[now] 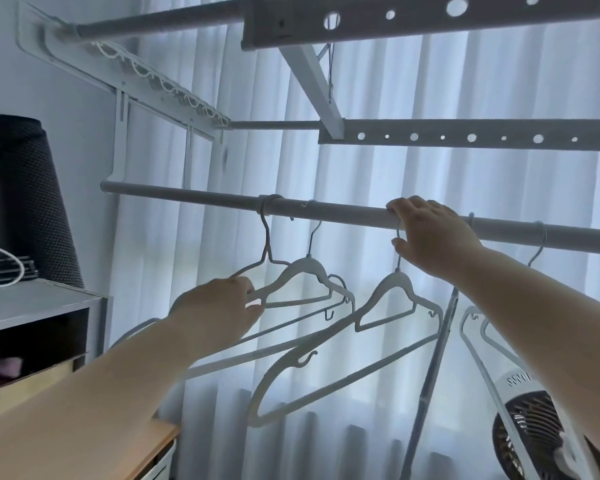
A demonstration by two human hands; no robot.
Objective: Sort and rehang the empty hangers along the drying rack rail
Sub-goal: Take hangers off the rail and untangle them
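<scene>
Head cam: we see a long grey round rack rail (326,211) crossing the frame w/ four hangers on it. Our left hand (219,303) pinches the left shoulder of the first white plastic hanger (305,268). The thin brown wire hanger (266,244) runs into the same grip; can't tell if it's held. Our right hand (430,233) has its fingers curled over the rail top and thumb below, round the hook of the second white plastic hanger (395,285). A third white hanger (464,327) hangs further right, near a white fan (534,420).
</scene>
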